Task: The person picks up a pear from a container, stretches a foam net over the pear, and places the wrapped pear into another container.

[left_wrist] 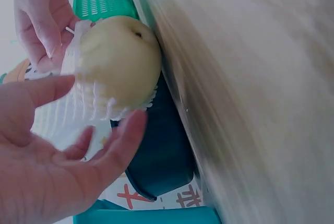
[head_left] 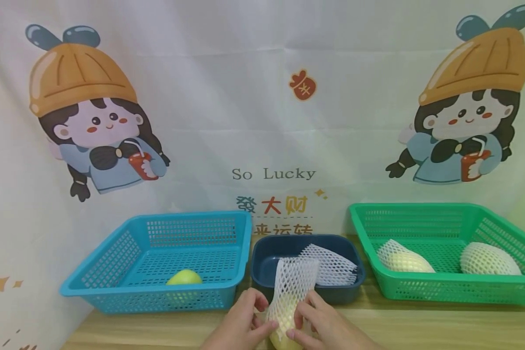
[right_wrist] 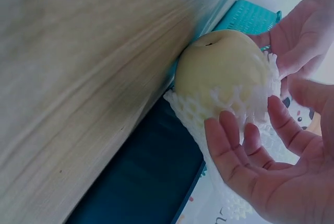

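A pale yellow, round, pear-like fruit [left_wrist: 122,59] sits low between my hands at the front of the table, partly inside a white foam net sleeve [head_left: 294,279]. Its bare end, with a small dark hollow, sticks out of the sleeve. On the left side of the netted fruit, my left hand [head_left: 245,321] has its thumb and fingers loosely bent about the sleeve. From the right, my right hand [head_left: 325,323] holds the mesh with bent fingers [right_wrist: 222,140]. Behind stands a dark blue tray [head_left: 262,257] with another foam net sleeve [head_left: 332,265] in it.
At the left, a blue basket [head_left: 157,295] contains a yellow-green fruit [head_left: 185,277]. A green basket [head_left: 455,282] at the right contains two netted fruits, one on the left [head_left: 404,260] and one on the right [head_left: 490,258]. A printed cloth [head_left: 245,112] hangs behind the wooden table [head_left: 157,330].
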`<state>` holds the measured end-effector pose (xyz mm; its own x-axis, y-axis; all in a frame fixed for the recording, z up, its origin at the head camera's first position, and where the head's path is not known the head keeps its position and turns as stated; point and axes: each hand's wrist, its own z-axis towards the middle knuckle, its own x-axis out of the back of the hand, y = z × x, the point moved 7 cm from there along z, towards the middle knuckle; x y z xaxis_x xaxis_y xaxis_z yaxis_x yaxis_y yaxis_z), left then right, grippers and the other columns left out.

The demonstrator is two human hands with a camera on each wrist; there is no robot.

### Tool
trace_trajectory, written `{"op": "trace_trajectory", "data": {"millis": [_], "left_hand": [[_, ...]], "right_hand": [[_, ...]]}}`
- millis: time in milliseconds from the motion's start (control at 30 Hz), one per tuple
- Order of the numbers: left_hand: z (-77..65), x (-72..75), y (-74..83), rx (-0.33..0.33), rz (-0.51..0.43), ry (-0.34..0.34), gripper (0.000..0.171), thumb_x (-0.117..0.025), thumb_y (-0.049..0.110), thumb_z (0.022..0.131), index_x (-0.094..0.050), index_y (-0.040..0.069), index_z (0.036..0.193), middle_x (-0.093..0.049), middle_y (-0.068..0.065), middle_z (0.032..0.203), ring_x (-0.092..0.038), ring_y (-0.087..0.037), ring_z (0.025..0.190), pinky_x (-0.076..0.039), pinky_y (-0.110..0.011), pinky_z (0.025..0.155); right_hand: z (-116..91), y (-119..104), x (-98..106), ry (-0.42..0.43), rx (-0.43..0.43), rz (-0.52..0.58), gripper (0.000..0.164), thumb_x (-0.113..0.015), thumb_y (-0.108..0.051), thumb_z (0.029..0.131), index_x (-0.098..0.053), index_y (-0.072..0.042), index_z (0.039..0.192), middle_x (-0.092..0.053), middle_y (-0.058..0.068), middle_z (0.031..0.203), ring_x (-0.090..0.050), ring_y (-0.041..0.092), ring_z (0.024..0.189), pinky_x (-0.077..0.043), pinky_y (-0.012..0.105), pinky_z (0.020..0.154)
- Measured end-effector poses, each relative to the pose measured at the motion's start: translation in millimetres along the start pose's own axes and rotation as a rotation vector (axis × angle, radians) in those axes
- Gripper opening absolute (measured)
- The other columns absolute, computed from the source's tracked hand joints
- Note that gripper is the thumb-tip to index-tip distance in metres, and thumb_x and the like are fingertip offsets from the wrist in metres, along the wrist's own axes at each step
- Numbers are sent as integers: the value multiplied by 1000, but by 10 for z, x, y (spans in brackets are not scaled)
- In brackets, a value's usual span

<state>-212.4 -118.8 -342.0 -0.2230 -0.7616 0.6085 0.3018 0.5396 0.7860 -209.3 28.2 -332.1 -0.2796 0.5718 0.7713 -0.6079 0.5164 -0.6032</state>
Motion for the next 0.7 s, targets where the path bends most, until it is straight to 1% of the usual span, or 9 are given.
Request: {"op": "trace_trajectory", "data": {"millis": [100,167,233,300,400,467,533,633,700], "left_hand": [[10,-71,-71,82,-84,-95,58,-65,32,87,-37,-1,126,-50,-17,118,-60,-23,88,-52,-39,74],[15,-123,-88,95,-123,-158,67,-63,33,88,-31,-2,134,-48,-20,126,-61,-28,96,-51,-46,80],[16,-158,-98,102,-143,-195,69,-63,32,88,-30,-2,137,-48,-19,128,-60,-29,98,-51,-47,81],[19,-171,-109,107,-149,-208,66,-65,30,87,-32,0,136,-49,-16,126,-59,-27,97,-51,-45,80],[27,-171,-115,82,-146,-217,66,-69,23,84,-35,-1,135,-51,-11,117,-60,-20,88,-52,-35,75],[32,-168,-108,26,-123,-227,66,-72,17,81,-36,-5,133,-51,-10,110,-59,-15,81,-51,-27,71],[34,-161,-94,-43,-95,-232,66,-73,10,79,-36,-8,131,-50,-8,105,-57,-10,74,-48,-21,67],[30,-155,-96,-74,-105,-227,63,-72,2,77,-35,-9,127,-52,-9,101,-56,-10,73,-47,-22,67],[29,-162,-99,-56,-159,-234,60,-71,0,77,-33,-5,123,-53,-11,102,-58,-15,78,-48,-26,71]], "right_hand": [[6,13,7,2,-30,-34,23,-56,-42,90,-53,-21,82,-39,-6,85,-41,1,69,-38,17,59],[1,20,18,11,-37,-53,24,-57,-42,90,-52,-21,79,-39,-7,83,-40,0,68,-37,17,59],[-6,21,34,24,-33,-69,24,-59,-41,88,-52,-21,77,-39,-7,81,-40,0,66,-36,17,58],[-14,31,53,27,-50,-69,24,-62,-39,87,-52,-21,75,-40,-7,79,-40,0,64,-37,18,57],[-26,65,84,9,-108,-61,23,-64,-35,86,-53,-19,74,-42,-6,78,-42,3,65,-37,19,57],[-35,89,109,1,-136,-70,21,-65,-31,85,-53,-18,74,-43,-6,77,-42,5,64,-37,21,57],[-41,106,139,1,-143,-90,19,-65,-28,85,-52,-18,74,-44,-6,74,-41,5,63,-36,21,57],[-51,138,169,-7,-142,-106,16,-64,-22,83,-53,-18,73,-45,-7,70,-41,4,61,-37,21,56],[-55,173,165,-37,-145,-96,12,-65,-20,82,-56,-18,75,-48,-9,69,-43,4,60,-37,21,55]]}}
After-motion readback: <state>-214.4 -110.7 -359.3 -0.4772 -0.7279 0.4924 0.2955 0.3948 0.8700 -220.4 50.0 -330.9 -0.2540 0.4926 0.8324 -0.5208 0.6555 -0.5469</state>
